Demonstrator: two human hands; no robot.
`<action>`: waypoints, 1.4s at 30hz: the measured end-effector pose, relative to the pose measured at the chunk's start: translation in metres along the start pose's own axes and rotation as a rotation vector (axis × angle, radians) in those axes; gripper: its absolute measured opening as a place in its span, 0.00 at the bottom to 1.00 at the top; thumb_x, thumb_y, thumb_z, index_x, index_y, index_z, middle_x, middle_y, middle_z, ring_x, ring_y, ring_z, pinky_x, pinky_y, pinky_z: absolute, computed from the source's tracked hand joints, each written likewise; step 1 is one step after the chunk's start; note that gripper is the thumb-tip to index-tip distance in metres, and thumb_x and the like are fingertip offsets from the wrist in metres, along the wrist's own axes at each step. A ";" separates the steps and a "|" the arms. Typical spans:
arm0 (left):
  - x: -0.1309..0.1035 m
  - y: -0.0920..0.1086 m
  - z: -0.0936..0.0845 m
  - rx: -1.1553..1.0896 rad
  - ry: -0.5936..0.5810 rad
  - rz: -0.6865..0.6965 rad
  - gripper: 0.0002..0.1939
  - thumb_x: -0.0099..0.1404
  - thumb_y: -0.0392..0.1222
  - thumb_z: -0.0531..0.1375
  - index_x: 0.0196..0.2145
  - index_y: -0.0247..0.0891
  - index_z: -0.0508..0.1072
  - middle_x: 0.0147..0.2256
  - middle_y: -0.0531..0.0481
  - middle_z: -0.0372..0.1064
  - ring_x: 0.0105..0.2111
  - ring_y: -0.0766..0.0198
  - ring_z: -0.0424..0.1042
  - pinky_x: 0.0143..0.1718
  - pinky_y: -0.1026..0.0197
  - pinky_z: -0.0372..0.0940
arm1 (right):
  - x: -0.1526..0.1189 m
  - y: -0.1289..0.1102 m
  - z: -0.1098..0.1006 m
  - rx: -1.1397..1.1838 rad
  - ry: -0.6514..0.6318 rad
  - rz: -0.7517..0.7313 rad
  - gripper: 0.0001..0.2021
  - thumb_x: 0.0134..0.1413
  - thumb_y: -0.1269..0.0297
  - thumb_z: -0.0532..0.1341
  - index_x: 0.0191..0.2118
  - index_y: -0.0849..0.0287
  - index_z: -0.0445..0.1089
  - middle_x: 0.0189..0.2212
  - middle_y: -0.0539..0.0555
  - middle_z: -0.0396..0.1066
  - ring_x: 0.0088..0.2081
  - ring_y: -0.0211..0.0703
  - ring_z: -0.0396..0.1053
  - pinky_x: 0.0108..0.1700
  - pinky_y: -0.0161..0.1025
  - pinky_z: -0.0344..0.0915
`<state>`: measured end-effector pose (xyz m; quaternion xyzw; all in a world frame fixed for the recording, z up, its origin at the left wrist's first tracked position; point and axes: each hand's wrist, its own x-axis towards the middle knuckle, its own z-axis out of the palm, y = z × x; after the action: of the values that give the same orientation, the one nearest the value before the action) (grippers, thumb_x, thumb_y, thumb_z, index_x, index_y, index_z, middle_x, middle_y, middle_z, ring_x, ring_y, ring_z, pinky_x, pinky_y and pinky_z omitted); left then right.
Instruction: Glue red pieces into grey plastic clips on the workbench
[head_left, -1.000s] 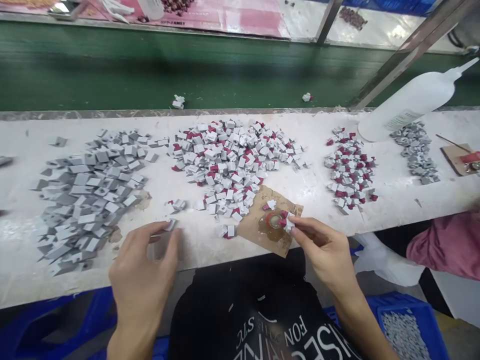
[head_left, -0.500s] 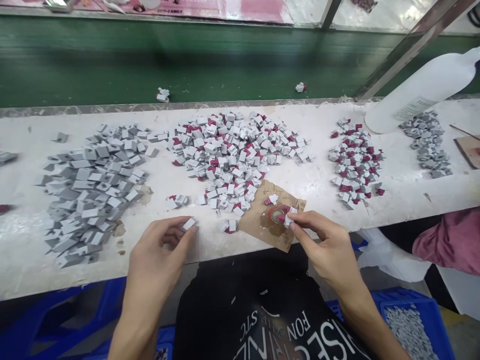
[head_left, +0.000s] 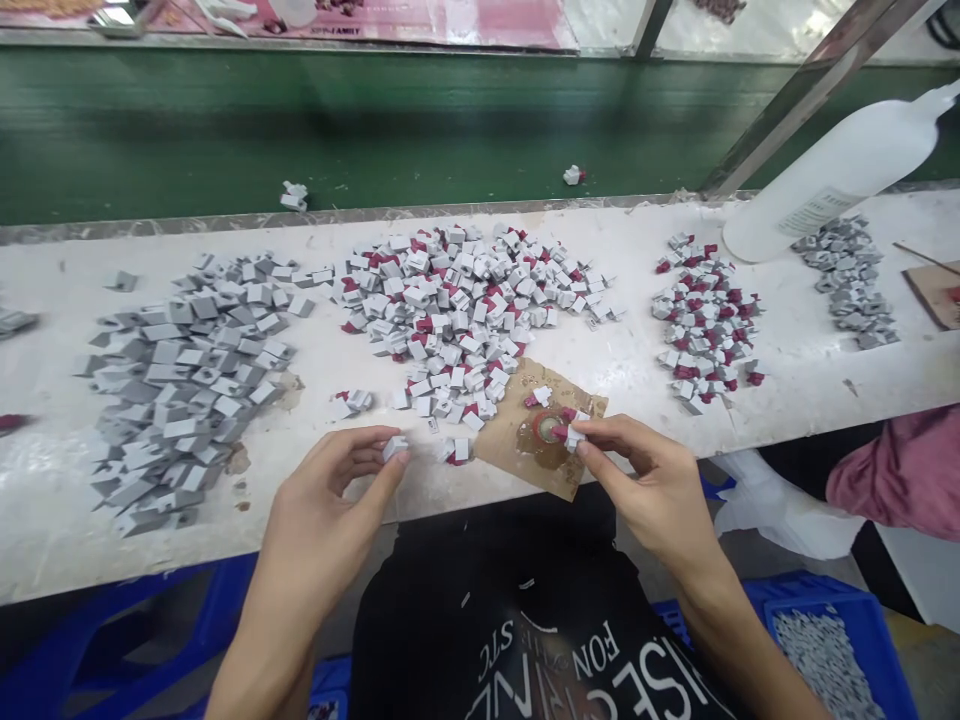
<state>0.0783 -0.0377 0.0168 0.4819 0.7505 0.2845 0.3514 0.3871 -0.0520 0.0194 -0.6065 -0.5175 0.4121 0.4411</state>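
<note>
Left fingers (head_left: 388, 483): I pinch one grey block (head_left: 395, 448)
Right fingers (head_left: 609, 428): pinching one maroon-white piece (head_left: 576, 440), perhaps two, near card's (head_left: 511, 455) right edge

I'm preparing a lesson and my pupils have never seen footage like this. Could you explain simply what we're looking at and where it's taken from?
There is no machine here: two bare hands do the work, seen from a camera on the person's head, looking forward and down. The left hand pinches a small grey block. The right hand holds a grey-and-red piece at a wet-looking brown card; whether they touch is hard to tell. On the white table lie a grey pile, a larger grey-and-red pile and a smaller one. A white bottle leans at the right.
</note>
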 end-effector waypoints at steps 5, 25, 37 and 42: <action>-0.006 0.050 0.026 -0.398 -0.222 0.134 0.16 0.64 0.53 0.78 0.43 0.44 0.84 0.38 0.47 0.85 0.39 0.54 0.86 0.45 0.55 0.84 | 0.003 -0.008 -0.002 0.338 0.039 0.115 0.09 0.66 0.53 0.80 0.48 0.45 0.90 0.46 0.53 0.91 0.47 0.54 0.90 0.54 0.52 0.88; -0.006 0.089 0.070 -0.667 -0.545 0.246 0.07 0.70 0.43 0.78 0.45 0.45 0.88 0.43 0.48 0.88 0.44 0.56 0.88 0.48 0.59 0.85 | 0.010 -0.022 0.003 0.323 -0.064 0.015 0.07 0.70 0.61 0.77 0.50 0.42 0.92 0.46 0.53 0.89 0.49 0.49 0.88 0.53 0.45 0.87; 0.089 0.118 0.014 -0.263 -0.402 0.403 0.13 0.66 0.49 0.75 0.46 0.44 0.88 0.41 0.44 0.86 0.39 0.54 0.85 0.39 0.55 0.82 | 0.133 -0.053 0.023 0.107 -0.291 -0.118 0.15 0.70 0.52 0.75 0.57 0.46 0.89 0.49 0.54 0.89 0.47 0.53 0.87 0.51 0.52 0.88; 0.176 0.152 -0.001 -0.067 -0.051 0.369 0.19 0.69 0.50 0.69 0.49 0.31 0.84 0.45 0.45 0.88 0.47 0.58 0.85 0.47 0.57 0.76 | 0.289 -0.056 0.062 -0.424 -0.002 -0.222 0.22 0.74 0.74 0.61 0.66 0.61 0.83 0.63 0.65 0.82 0.58 0.58 0.81 0.69 0.58 0.75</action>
<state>0.1063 0.1814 0.0892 0.6064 0.6304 0.3565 0.3282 0.3489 0.2458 0.0436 -0.6244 -0.6564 0.2438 0.3461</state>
